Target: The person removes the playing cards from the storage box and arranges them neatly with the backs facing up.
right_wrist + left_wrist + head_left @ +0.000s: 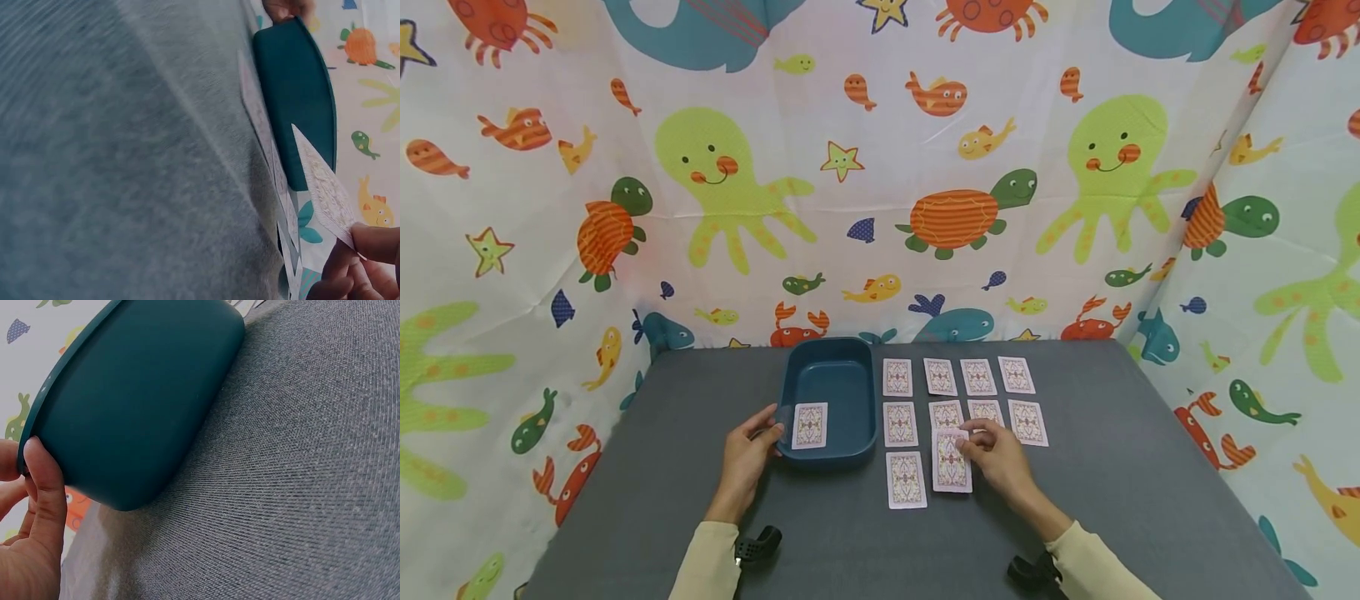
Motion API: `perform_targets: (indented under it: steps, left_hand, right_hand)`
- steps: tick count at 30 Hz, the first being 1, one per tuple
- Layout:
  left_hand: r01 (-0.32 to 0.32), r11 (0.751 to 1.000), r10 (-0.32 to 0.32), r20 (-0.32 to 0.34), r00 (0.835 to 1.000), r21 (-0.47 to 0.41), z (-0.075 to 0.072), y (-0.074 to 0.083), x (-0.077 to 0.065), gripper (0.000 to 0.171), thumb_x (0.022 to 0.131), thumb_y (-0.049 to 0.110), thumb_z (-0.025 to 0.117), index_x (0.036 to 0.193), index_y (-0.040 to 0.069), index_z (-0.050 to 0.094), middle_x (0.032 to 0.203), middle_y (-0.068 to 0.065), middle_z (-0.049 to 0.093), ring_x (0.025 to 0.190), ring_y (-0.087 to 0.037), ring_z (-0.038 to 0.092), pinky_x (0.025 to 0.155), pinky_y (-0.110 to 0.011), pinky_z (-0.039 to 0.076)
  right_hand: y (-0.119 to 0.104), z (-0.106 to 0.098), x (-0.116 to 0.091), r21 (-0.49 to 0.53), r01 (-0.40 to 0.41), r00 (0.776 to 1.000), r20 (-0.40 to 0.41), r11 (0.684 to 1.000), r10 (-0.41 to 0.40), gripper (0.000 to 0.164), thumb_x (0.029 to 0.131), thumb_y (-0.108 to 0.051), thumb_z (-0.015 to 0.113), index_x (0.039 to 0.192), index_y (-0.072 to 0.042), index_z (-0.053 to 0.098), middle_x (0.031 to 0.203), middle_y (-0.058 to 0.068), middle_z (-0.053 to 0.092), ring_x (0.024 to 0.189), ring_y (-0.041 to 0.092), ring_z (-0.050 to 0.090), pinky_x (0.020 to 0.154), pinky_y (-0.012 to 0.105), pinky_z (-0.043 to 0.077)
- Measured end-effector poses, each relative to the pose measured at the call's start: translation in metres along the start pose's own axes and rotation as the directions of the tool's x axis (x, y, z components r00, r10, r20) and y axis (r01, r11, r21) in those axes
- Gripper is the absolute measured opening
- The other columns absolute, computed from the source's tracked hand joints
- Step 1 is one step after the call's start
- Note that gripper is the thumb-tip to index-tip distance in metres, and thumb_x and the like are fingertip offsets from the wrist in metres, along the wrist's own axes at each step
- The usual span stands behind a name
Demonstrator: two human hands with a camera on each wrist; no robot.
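Note:
In the head view my left hand (pixel 747 458) grips the left rim of a blue-green plastic tray (pixel 838 385). The left wrist view shows the thumb (pixel 45 469) on the tray's outer wall and the fingers over its rim. A face-down playing card (pixel 809 426) lies inside, toward the tray's near left corner. Between thumb and fingers, my right hand (pixel 1000 462) pinches another playing card (pixel 951 471) by its upper right corner. In the right wrist view this held card (pixel 325 187) is raised off the table and tilted. From the head, it overlaps the lower edge of a laid card (pixel 946 412).
Right of the tray, several face-down cards form rows on the grey table (pixel 1112 475). One card (pixel 906 480) lies in the nearest row, left of the held one. A sea-animal patterned cloth (pixel 865 250) hangs behind and along both sides.

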State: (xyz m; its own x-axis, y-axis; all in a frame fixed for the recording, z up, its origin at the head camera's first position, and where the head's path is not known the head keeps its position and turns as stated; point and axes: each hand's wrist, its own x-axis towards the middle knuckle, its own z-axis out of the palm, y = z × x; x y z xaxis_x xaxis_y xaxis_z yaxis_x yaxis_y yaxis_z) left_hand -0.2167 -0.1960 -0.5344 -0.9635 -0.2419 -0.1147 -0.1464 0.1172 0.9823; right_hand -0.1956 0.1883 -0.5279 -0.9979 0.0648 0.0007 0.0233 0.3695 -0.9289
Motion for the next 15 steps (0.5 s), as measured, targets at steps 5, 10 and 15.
perform_targets:
  steps: [5, 10, 15]
  left_hand:
    - [0.003, 1.0, -0.003, 0.002, 1.0, -0.007, 0.0, 0.002, 0.0, 0.043, 0.095, 0.01, 0.061, 0.138, 0.011, 0.056, 0.119, -0.013, 0.053, 0.089, -0.02, 0.056, 0.066, -0.022, 0.052]
    - [0.003, 1.0, -0.002, 0.006, 1.0, -0.007, -0.001, 0.002, 0.0, 0.043, 0.096, 0.011, 0.06, 0.138, 0.011, 0.056, 0.12, -0.013, 0.053, 0.089, -0.018, 0.055, 0.066, -0.022, 0.052]
    - [0.002, 1.0, -0.002, 0.011, 1.0, -0.008, -0.001, 0.001, 0.001, 0.043, 0.096, 0.01, 0.061, 0.138, 0.012, 0.056, 0.118, -0.013, 0.052, 0.088, -0.018, 0.055, 0.066, -0.022, 0.052]
  right_hand:
    - [0.0, 0.0, -0.001, -0.081, 0.023, 0.999, 0.024, 0.996, -0.021, 0.021, 0.083, -0.006, 0.075, 0.103, -0.004, 0.067, 0.072, 0.005, 0.067, 0.056, 0.004, 0.046, 0.054, 0.021, 0.036]
    - [0.005, 0.0, 0.0, -0.12, 0.026, 0.999, 0.039, 0.992, -0.021, 0.021, 0.083, -0.005, 0.075, 0.102, -0.004, 0.068, 0.072, 0.005, 0.067, 0.057, 0.004, 0.046, 0.054, 0.021, 0.036]
    - [0.011, -0.002, 0.0, -0.163, -0.004, 0.998, 0.055, 0.987, 0.013, 0.021, 0.081, -0.005, 0.076, 0.099, -0.002, 0.066, 0.068, 0.002, 0.067, 0.056, 0.005, 0.046, 0.055, 0.021, 0.035]
